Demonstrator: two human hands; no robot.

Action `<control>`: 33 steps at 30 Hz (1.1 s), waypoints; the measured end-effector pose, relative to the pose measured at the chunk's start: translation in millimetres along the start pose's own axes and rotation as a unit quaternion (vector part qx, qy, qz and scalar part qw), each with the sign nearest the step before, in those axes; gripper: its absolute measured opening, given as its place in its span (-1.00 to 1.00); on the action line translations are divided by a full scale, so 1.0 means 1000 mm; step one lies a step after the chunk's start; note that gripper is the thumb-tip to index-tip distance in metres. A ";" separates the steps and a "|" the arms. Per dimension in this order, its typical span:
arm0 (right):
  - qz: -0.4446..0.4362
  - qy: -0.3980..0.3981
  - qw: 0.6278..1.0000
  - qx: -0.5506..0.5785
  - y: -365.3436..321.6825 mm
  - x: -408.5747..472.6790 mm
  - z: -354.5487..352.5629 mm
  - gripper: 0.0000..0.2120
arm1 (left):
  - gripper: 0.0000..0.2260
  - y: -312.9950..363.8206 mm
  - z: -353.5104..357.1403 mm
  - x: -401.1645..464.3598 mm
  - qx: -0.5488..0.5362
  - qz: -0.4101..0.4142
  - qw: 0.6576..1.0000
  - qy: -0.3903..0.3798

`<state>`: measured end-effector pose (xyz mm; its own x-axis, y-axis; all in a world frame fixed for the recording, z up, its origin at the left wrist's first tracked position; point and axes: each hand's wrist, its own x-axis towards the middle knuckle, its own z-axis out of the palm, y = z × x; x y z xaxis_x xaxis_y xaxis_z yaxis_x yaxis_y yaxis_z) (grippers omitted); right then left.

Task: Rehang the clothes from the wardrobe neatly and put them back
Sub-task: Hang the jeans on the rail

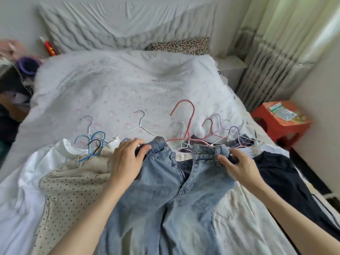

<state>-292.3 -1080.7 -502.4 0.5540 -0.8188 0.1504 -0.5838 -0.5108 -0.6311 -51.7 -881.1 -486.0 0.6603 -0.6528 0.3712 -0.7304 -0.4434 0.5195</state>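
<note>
Head view, looking down at a bed strewn with clothes. Pale blue jeans [165, 181] lie flat in the middle foreground, fly open, waistband toward the pillows, legs running back toward the person. Each hand takes one end of the waistband: the left hand [127, 159] has its grip closed on the left corner, thumb and fingers pinching the denim; the right hand [237, 166] pinches the right side by a belt loop. Holding both ends this way likely pulls the waist straight so the jeans can be evened out for hanging.

A pink hanger [187, 124] lies just beyond the waistband with its hook pointing up the bed, and one arm appears to run under the jeans' top edge; whether it is threaded through cannot be told. More hangers spread along the same line: a white hanger [139, 124] to the left, blue hangers [92, 144] farther left on a cream dotted garment [70, 190], and a tangle of purple and pink hangers [224, 133] to the right. A dark garment [276, 172] lies at the right, white clothes [22, 181] at the left. The floral duvet [128, 85] stretches behind. A red stool [272, 126] stands beside the bed at the right.
</note>
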 end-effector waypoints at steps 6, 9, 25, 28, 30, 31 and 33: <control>-0.060 0.104 0.992 -0.042 0.001 -0.088 -0.163 -0.79 | -0.41 0.130 -0.047 -0.029 -0.064 0.150 0.986 0.022; -0.071 0.194 0.977 -0.060 0.006 -0.146 -0.243 -0.67 | -0.46 0.207 -0.058 -0.054 -0.106 0.188 0.975 0.042; 0.187 0.485 0.794 -0.314 0.071 -0.566 -0.500 -0.54 | -0.66 0.578 -0.027 -0.298 -0.422 0.370 0.804 -0.198; 0.251 0.508 0.750 -0.340 0.064 -0.638 -0.507 -0.57 | -0.70 0.628 -0.023 -0.351 -0.449 0.396 0.748 -0.287; 0.298 0.506 0.737 -0.336 0.057 -0.675 -0.506 -0.57 | -0.78 0.651 -0.022 -0.383 -0.462 0.407 0.714 -0.332; 0.327 0.511 0.717 -0.343 0.052 -0.696 -0.504 -0.56 | -0.80 0.664 -0.025 -0.403 -0.468 0.421 0.693 -0.352; 0.356 0.526 0.680 -0.366 0.040 -0.731 -0.499 -0.55 | -0.81 0.687 -0.028 -0.437 -0.467 0.442 0.658 -0.393</control>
<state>-1017.2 -633.7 -257.8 -0.5295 -0.4649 0.7096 -0.8347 0.4348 -0.3380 -837.0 -882.6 -269.9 -0.5121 -0.6803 0.5244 -0.1008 0.6539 0.7498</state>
